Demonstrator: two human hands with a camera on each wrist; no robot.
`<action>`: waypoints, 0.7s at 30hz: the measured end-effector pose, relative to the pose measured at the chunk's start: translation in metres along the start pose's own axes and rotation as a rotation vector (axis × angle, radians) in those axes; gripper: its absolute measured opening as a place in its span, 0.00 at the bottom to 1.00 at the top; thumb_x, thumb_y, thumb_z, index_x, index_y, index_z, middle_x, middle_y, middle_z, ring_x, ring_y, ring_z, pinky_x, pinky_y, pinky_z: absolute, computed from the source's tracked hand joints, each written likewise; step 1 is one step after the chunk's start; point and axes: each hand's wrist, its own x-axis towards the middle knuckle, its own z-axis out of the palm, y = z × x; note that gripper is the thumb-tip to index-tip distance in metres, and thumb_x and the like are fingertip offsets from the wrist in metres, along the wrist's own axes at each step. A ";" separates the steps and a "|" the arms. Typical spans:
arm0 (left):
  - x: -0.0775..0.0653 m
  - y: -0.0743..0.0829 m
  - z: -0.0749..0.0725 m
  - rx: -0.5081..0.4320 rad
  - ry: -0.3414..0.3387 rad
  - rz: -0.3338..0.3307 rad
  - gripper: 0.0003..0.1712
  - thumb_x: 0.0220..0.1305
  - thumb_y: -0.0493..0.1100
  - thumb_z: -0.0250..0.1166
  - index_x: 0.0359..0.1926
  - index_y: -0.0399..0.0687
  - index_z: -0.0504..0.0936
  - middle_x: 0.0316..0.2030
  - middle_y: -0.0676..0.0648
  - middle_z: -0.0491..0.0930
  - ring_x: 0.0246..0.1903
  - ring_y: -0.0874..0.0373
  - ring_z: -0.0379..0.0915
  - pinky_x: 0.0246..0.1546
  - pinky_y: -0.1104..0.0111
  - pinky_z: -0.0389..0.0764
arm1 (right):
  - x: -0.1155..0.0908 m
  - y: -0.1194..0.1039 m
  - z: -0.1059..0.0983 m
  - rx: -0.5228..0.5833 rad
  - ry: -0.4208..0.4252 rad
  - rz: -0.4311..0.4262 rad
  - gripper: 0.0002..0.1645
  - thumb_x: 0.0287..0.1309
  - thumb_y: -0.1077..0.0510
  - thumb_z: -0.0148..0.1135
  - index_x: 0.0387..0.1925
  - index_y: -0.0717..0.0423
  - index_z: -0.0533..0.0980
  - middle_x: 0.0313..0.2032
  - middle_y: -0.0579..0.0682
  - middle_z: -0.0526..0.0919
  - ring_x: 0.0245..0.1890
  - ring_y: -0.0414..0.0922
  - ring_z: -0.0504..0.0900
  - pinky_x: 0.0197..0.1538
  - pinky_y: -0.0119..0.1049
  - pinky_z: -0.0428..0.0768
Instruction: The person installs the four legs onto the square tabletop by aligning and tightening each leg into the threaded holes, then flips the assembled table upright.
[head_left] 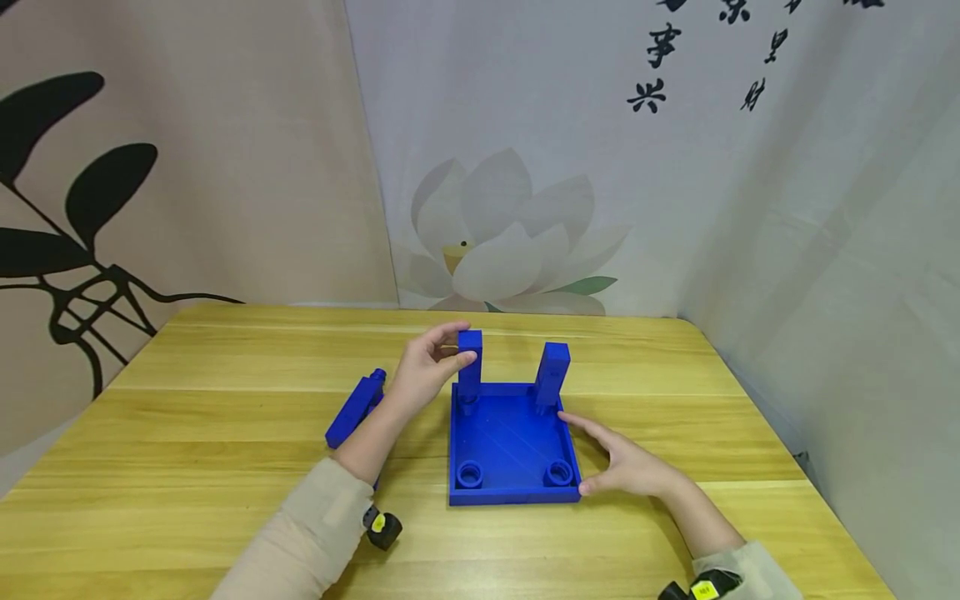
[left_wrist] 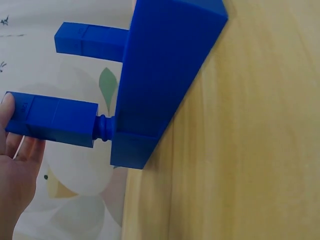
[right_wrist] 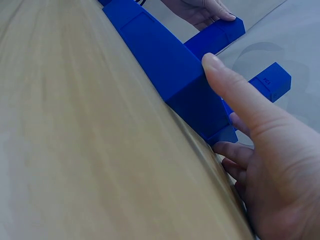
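A square blue tray-like base (head_left: pixel 516 497) with raised walls lies on the table, round sockets in its near corners. At its far left corner a blue square leg (head_left: pixel 470 367) stands upright, a ridged neck at its lower end. My left hand (head_left: pixel 426 372) pinches this leg near the top between thumb and fingers. Another blue leg (head_left: pixel 553 371) stands at the far right corner, leaning slightly outward. My right hand (head_left: pixel 626 462) rests against the base's right wall, fingers fairly straight and spread, the thumb at the near right corner.
Left of the base, a loose blue leg (head_left: pixel 356 410) with a knobbed end lies on the wooden table (head_left: pixel 187 450), partly behind my left forearm; more blue shows beside it. A printed cloth backdrop (head_left: pixel 525 100) hangs behind the table.
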 end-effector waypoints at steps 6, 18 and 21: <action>-0.002 -0.006 0.001 0.012 -0.021 -0.014 0.22 0.62 0.36 0.67 0.58 0.41 0.77 0.48 0.42 0.79 0.45 0.48 0.78 0.40 0.64 0.81 | 0.000 -0.001 -0.001 0.019 -0.002 0.016 0.58 0.46 0.51 0.76 0.74 0.44 0.53 0.72 0.47 0.53 0.71 0.52 0.49 0.67 0.60 0.48; -0.003 -0.008 0.002 0.001 -0.042 -0.038 0.24 0.62 0.38 0.66 0.59 0.42 0.76 0.52 0.42 0.77 0.49 0.46 0.76 0.43 0.59 0.80 | 0.000 0.001 0.000 -0.010 0.003 -0.005 0.57 0.46 0.52 0.76 0.74 0.43 0.53 0.72 0.48 0.54 0.71 0.53 0.49 0.67 0.55 0.50; -0.004 -0.007 0.002 0.001 -0.038 -0.052 0.25 0.62 0.37 0.66 0.60 0.41 0.75 0.52 0.40 0.77 0.50 0.45 0.76 0.44 0.59 0.80 | 0.000 0.000 0.000 -0.001 -0.001 0.006 0.57 0.46 0.52 0.76 0.74 0.44 0.53 0.72 0.49 0.54 0.71 0.53 0.49 0.66 0.60 0.48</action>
